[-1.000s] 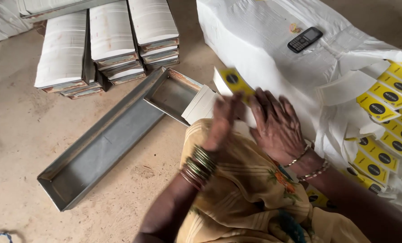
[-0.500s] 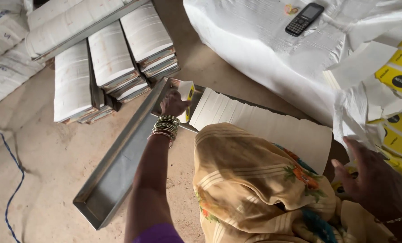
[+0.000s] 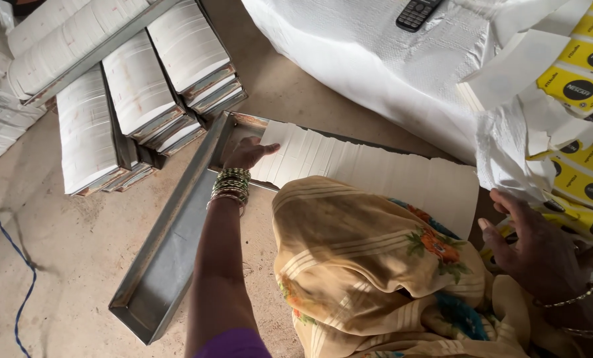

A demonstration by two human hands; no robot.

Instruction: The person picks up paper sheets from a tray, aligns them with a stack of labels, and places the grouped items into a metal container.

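White card row under left hand, beside metal tray.

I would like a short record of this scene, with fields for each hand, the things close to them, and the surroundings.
left hand: flat on the end of a row of white cards, bangles on the wrist
right hand: open, beside the yellow packets, holding nothing visible
tray: long metal tray on the floor, the cards lie along another one
behind: filled trays stacked
on white sack: black phone
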